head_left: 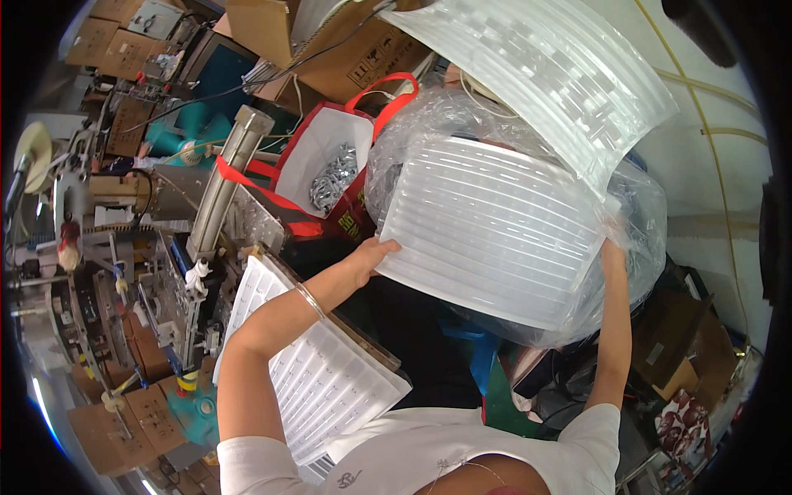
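Note:
A white ribbed plastic tray [491, 235] spans the space between my two hands, over a large clear plastic bag [648, 214]. My left hand [375, 257] is closed on its left edge, thumb on top. At the tray's right edge my right hand [613, 245] is closed too, its fingers partly hidden by the tray and clear film. Above, a second translucent plastic tray [544, 70] stands tilted, its lower corner close to my right hand. Beneath my left forearm lies another white tray [330, 375] with rows of small compartments.
A red bag [289, 165] with a heap of small shiny metal parts [334, 177] stands to the left. Machinery with a metal column [227, 181] fills the left side. Cardboard boxes stand behind [371, 54] and at the right [681, 338]. A pale wall [718, 173] bounds the right.

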Available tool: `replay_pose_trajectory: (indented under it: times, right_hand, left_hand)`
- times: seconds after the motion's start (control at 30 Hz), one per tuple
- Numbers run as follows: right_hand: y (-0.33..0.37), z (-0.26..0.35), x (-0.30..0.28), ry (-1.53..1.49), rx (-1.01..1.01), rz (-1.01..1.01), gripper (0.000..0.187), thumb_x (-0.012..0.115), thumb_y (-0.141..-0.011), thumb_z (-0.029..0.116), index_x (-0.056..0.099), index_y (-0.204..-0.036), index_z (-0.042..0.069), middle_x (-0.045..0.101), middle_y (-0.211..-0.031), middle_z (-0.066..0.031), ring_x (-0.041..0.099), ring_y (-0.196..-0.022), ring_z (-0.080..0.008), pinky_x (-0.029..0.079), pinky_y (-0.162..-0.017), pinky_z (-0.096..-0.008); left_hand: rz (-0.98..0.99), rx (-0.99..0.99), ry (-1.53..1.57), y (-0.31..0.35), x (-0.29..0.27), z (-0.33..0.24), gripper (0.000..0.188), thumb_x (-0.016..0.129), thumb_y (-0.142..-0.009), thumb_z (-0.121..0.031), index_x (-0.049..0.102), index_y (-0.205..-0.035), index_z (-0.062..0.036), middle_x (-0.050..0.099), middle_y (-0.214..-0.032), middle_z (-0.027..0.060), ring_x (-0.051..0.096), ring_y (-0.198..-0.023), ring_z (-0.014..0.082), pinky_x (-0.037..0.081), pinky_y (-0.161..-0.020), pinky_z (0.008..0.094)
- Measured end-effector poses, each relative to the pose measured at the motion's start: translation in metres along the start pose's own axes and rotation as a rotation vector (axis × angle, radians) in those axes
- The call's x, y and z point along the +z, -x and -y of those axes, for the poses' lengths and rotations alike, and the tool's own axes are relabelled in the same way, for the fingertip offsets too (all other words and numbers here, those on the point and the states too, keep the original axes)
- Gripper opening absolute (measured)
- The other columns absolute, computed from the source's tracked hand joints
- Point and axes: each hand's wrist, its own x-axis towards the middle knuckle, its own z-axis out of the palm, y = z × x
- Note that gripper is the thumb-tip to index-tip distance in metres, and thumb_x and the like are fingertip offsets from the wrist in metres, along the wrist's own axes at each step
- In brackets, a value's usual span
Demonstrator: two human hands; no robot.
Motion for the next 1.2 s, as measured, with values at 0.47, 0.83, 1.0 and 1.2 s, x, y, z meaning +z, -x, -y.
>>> replay_pose_trajectory:
  times: [0.47, 0.83, 1.0, 1.2]
  right_hand:
    - [0.084, 0.085, 0.059, -0.096, 0.147, 0.149, 0.038, 0.057, -0.087, 0.016, 0.05, -0.12, -0.003, 0.056, -0.116, -0.0078, 0.053, -0.105, -0.0182, 0.038, -0.092, -0.0264]
    - [0.141, 0.112, 0.054, -0.11, 0.041, 0.292, 0.027, 0.053, -0.091, 0.015, 0.054, -0.115, 0.003, 0.059, -0.108, -0.0032, 0.055, -0.096, -0.0123, 0.041, -0.085, -0.0254]
    - [0.157, 0.143, 0.054, 0.002, -0.082, 0.25, 0.027, 0.052, -0.091, 0.015, 0.054, -0.114, 0.002, 0.058, -0.107, -0.0033, 0.054, -0.095, -0.011, 0.04, -0.084, -0.0244]
    - [0.167, 0.186, 0.066, 0.03, -0.19, 0.194, 0.027, 0.051, -0.092, 0.015, 0.054, -0.114, 0.0, 0.059, -0.106, -0.0038, 0.054, -0.093, -0.0103, 0.041, -0.082, -0.024]
  left_hand:
    - [-0.145, 0.046, 0.152, 0.142, 0.003, 0.008, 0.045, 0.059, -0.079, -0.018, 0.047, -0.119, -0.0009, 0.057, -0.109, 0.0099, 0.056, -0.101, 0.0211, 0.046, -0.087, 0.0331]
    - [-0.162, 0.067, 0.252, 0.193, -0.001, 0.038, 0.045, 0.059, -0.079, -0.017, 0.045, -0.118, 0.001, 0.056, -0.111, 0.0125, 0.055, -0.103, 0.0227, 0.045, -0.091, 0.0339]
    - [-0.184, 0.095, 0.262, 0.213, -0.006, 0.042, 0.048, 0.057, -0.079, -0.015, 0.042, -0.122, 0.0036, 0.054, -0.115, 0.0145, 0.055, -0.105, 0.0245, 0.044, -0.093, 0.0344]
    - [-0.154, 0.233, 0.275, 0.24, -0.014, 0.046, 0.041, 0.057, -0.08, -0.016, 0.048, -0.116, 0.0033, 0.058, -0.107, 0.0148, 0.058, -0.098, 0.0232, 0.047, -0.089, 0.0346]
